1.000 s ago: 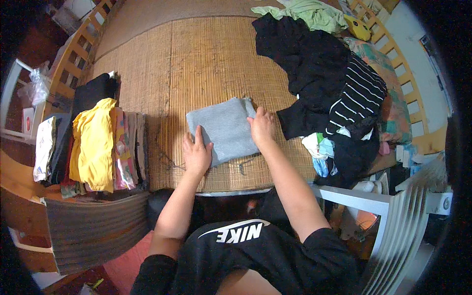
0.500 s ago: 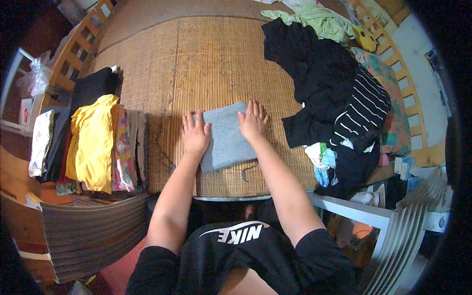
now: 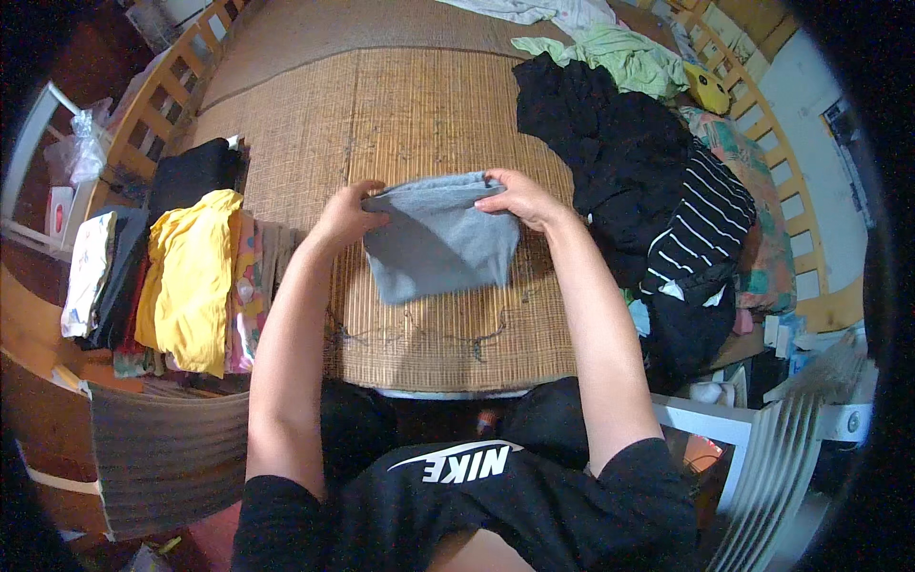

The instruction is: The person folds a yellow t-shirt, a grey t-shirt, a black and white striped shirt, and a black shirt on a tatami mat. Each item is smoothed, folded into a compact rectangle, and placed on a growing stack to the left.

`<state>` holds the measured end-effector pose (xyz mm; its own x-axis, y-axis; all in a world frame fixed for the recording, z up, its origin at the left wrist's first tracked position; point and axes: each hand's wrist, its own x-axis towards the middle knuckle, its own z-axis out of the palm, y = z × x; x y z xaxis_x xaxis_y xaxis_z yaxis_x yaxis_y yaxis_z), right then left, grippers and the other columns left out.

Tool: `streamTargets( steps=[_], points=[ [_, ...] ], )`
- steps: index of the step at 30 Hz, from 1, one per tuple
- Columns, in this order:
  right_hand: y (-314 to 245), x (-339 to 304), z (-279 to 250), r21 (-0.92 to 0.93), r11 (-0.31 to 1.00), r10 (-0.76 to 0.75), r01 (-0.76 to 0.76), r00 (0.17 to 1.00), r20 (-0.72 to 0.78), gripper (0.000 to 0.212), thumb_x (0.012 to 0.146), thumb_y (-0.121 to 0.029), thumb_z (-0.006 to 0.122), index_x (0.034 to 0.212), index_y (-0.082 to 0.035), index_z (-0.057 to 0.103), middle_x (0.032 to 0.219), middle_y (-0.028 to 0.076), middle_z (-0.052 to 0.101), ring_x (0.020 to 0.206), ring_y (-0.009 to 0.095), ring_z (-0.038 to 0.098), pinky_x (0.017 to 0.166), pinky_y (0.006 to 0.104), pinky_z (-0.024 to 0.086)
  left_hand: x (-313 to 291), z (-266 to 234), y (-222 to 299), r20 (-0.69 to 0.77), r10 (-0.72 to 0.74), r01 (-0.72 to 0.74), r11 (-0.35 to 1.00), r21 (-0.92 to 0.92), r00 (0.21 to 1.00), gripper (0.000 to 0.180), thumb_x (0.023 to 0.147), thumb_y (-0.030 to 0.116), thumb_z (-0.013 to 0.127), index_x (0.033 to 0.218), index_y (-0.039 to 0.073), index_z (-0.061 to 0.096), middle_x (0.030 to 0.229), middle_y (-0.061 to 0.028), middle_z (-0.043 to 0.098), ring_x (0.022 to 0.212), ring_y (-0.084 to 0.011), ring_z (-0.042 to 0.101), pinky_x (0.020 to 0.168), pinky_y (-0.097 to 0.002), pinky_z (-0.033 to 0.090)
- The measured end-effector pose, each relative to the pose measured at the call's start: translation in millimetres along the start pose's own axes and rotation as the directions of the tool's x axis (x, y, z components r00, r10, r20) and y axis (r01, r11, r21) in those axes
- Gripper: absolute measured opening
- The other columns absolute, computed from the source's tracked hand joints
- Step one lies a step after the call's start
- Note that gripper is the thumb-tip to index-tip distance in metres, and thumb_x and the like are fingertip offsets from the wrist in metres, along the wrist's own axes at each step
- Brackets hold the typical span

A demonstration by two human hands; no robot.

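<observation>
One left hand [image 3: 340,214] and one right hand [image 3: 532,201]; one grey cloth [image 3: 441,246]. At left, one yellow garment [image 3: 189,276]. At right, one striped garment [image 3: 701,224]; far right, one green cloth [image 3: 624,61].

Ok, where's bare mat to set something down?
Widest: the woven mat beyond the grey cloth, between the black garment on the left and the dark clothes pile on the right. A smaller strip shows between cloth and the mat's near edge. Crowded: folded clothes left, pile right.
</observation>
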<state>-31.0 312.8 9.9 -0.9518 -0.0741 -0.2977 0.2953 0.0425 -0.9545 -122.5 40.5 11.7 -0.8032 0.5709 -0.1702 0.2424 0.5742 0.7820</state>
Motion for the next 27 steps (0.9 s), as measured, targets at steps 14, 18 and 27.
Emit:
streamTargets(
  steps=[14,18,27],
  points=[
    [88.6,-101.3,71.5,-0.948,0.291,-0.045,-0.127,0.988,-0.147,0.015,0.075,-0.004,0.047,0.086,-0.009,0.056,0.09,0.011,0.056,0.097,0.027,0.051,0.083,0.0413,0.039,-114.1,81.8,-20.8,0.268,0.191,-0.329,0.574,0.75,0.944,0.028,0.077,0.012,0.051,0.105,0.011,0.05,0.095,-0.0092,0.054,0.091,-0.0258,0.054,0.075,-0.0386,0.043],
    [62.3,-67.1,75.1,-0.92,0.383,-0.328,-0.088,0.917,-0.225,0.026,0.077,-0.008,0.049,0.102,-0.01,0.055,0.107,0.013,0.053,0.11,0.028,0.044,0.092,0.047,0.032,-93.1,91.0,-26.7,-0.091,0.307,-0.211,0.812,0.545,0.947,0.024,0.08,0.016,0.051,0.103,0.009,0.055,0.103,-0.0103,0.054,0.094,-0.0275,0.053,0.078,-0.042,0.042],
    [121.5,-14.3,115.3,-0.778,0.492,-0.334,-0.39,0.741,-0.583,0.063,0.083,-0.042,0.047,0.133,-0.009,0.027,0.141,0.012,0.021,0.131,0.03,0.015,0.103,0.0536,0.008,-53.0,145.2,-42.6,-0.428,-0.079,0.319,0.79,0.524,0.9,0.062,0.086,0.046,0.036,0.137,0.013,0.021,0.143,-0.012,0.015,0.132,-0.0299,0.013,0.103,-0.0518,0.013]
  ],
)
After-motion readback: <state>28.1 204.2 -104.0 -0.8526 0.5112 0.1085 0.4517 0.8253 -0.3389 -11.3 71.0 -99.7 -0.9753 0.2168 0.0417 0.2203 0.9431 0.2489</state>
